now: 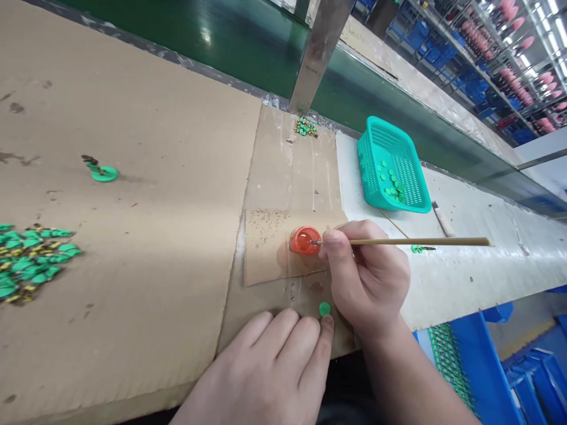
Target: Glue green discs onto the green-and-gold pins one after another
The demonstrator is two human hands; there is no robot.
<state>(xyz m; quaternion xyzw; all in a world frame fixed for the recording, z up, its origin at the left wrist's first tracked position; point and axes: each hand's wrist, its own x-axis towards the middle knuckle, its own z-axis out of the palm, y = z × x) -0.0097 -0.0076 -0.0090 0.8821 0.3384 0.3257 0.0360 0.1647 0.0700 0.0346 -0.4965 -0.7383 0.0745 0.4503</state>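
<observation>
My right hand is closed in a pinch around a thin wooden-handled brush. The brush's dark tip dips into a small red-orange cup with liquid inside, standing on a cardboard piece. Below the cup lies a small round green disc on the cardboard. My left hand rests at the table's near edge with its fingers bent, one fingertip pressed on the disc's near edge. Its palm side is hidden.
A turquoise basket holds several green discs. Green-and-brown pieces form a pile at left and a small cluster at the back. A single piece on a green base stands between. A metal post rises beside a green belt.
</observation>
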